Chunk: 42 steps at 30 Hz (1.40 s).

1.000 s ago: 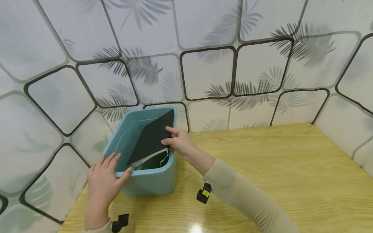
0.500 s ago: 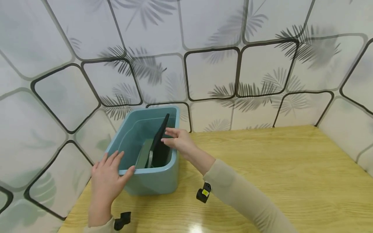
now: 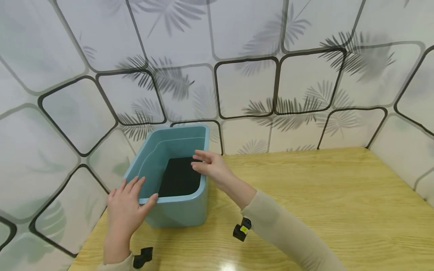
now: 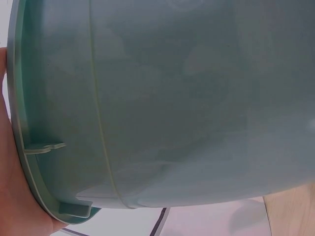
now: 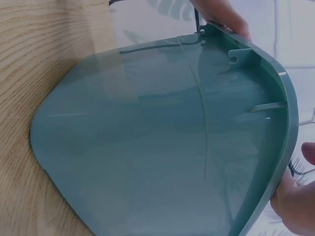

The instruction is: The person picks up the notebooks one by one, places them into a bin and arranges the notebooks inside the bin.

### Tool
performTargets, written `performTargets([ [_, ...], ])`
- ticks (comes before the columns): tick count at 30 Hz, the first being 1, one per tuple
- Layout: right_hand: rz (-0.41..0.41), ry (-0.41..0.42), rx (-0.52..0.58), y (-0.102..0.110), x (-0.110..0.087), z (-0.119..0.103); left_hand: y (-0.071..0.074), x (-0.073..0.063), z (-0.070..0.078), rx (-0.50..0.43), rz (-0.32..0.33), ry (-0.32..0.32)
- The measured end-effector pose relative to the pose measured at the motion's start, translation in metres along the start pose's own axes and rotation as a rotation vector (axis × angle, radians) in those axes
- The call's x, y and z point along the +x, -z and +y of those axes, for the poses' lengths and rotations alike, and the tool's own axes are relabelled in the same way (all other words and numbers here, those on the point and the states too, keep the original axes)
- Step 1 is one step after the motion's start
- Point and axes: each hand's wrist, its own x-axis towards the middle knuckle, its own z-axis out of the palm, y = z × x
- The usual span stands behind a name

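A light blue plastic tub stands on the wooden table at the left. Inside it, a flat black rectangular thing lies low with its broad face up; its kind does not show. At the tub's near left corner rests my left hand, fingers spread over the rim and thumb along the front edge. My right hand is at the right rim, its fingers reaching a little over the opening and holding nothing. In the right wrist view the tub's outer wall fills the middle, with the fingers beside its rim.
The wooden table extends to the right of the tub. Behind it and at both sides stand walls with leaf-patterned covering, the back one close to the tub. A small black camera hangs from the right sleeve.
The black thing, first slanted across the tub by my right hand, tipped on edge and now lies flat inside. My right hand has let go of it; my left hand stays on the rim.
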Motion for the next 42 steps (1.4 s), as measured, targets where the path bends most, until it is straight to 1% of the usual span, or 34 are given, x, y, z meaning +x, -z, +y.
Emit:
performTargets([
  [6, -0.004, 0.058, -0.087, 0.008, -0.012, -0.001, 0.0, 0.0, 0.001, -0.001, -0.006, 0.007],
  [12, -0.001, 0.155, -0.203, 0.019, -0.026, -0.001, 0.0, 0.001, 0.001, -0.004, 0.007, 0.002],
  [15, 0.005, 0.195, -0.242, 0.026, -0.033, 0.0, 0.0, 0.001, 0.002, -0.003, 0.01, 0.0],
  [19, 0.019, 0.217, -0.274, 0.036, -0.044, 0.002, 0.001, 0.001, 0.002, 0.009, 0.011, -0.006],
  [23, 0.06, 0.22, -0.294, 0.044, -0.055, 0.003, 0.0, 0.001, 0.002, 0.015, 0.029, -0.019],
  [26, 0.073, 0.256, -0.324, 0.049, -0.063, 0.003, -0.001, 0.001, 0.002, 0.007, 0.044, -0.029],
  [29, 0.068, 0.299, -0.351, 0.057, -0.07, 0.005, -0.002, 0.0, 0.003, -0.006, 0.064, -0.041],
  [33, 0.084, 0.336, -0.402, 0.069, -0.081, 0.007, -0.003, 0.0, 0.006, -0.026, 0.128, -0.074],
  [37, 0.116, 0.375, -0.494, 0.082, -0.091, 0.008, -0.002, 0.0, 0.015, -0.035, 0.184, -0.136],
  [39, 0.127, 0.391, -0.537, 0.088, -0.095, 0.008, -0.003, 0.001, 0.021, -0.04, 0.188, -0.163],
  [42, 0.139, 0.414, -0.582, 0.096, -0.102, 0.008, -0.004, 0.003, 0.031, -0.037, 0.165, -0.185],
])
